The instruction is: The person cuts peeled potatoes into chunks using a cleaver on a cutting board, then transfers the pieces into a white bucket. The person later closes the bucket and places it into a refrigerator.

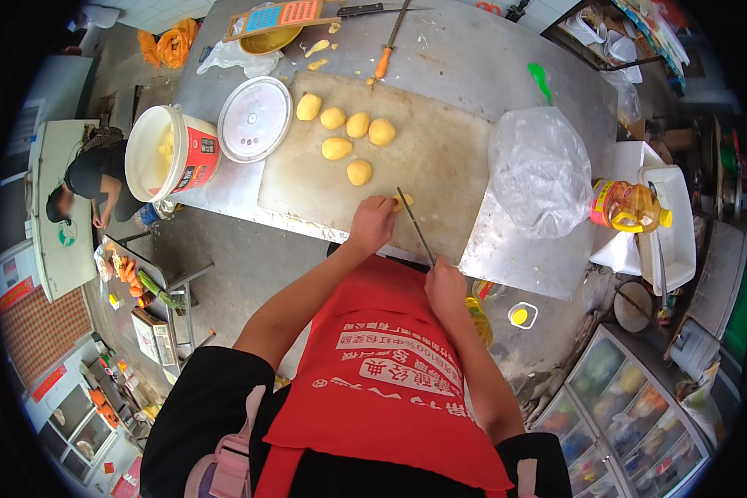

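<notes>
My left hand presses a cut piece of peeled potato against the cutting board. In my right hand is the handle end of a kitchen knife, seen nearly edge-on. Its blade reaches up and to the left, its far part at the potato piece; my fingers hide part of that piece. Several whole peeled potatoes lie farther back on the board.
At the left stands a white plastic bucket with pale pieces inside, its lid beside it. A sharpening steel, a grater and another knife lie at the back. Right are a plastic bag and an oil bottle.
</notes>
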### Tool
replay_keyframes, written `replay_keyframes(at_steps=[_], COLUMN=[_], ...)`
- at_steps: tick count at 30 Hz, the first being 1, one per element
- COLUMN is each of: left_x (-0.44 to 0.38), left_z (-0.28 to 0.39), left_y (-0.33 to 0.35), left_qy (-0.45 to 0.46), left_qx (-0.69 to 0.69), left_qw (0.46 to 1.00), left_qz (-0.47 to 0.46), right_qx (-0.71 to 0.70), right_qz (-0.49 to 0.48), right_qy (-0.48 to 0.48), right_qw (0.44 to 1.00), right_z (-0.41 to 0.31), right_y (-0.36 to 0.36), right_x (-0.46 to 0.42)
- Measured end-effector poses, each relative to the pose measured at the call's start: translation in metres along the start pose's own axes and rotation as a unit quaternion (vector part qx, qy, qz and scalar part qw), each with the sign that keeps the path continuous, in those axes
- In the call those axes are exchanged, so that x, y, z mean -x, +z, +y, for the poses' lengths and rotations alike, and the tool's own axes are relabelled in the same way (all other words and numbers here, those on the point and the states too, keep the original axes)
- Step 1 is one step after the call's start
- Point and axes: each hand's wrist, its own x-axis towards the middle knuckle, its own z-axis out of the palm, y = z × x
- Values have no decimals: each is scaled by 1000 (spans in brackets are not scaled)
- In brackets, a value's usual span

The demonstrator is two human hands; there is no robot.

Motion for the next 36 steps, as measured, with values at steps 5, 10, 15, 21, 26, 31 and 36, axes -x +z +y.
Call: replay_keyframes(at_steps=[5,10,15,21,26,31,36], left_x=[-4,10,39,25,2,6,10], left_z=[2,-8,-43,-29,-20,-22,-27], left_y=[-16,-46,-37,-24,-27,-18,-12], left_qy=[8,-1,-79,-199,-267,-180,-138], left_qx=[-34,-17,-13,132,155,88,49], left_qw=[999,998,996,971,951,979,985], left_qz=[-33,-52,-31,-23,12,44,91], right_qx=[-24,-24,-19,-136,-127,-52,-39], right_qz=[8,40,26,53,53,33,-1], right_qy=[-15,-53,-62,-16,11,-47,-50], right_qw=[1000,998,998,989,990,997,998], right_z=[18,20,10,15,35,9,-19], right_y=[3,-18,-19,-13,-12,-19,-12], right_x=[-24,-3,9,12,9,8,3])
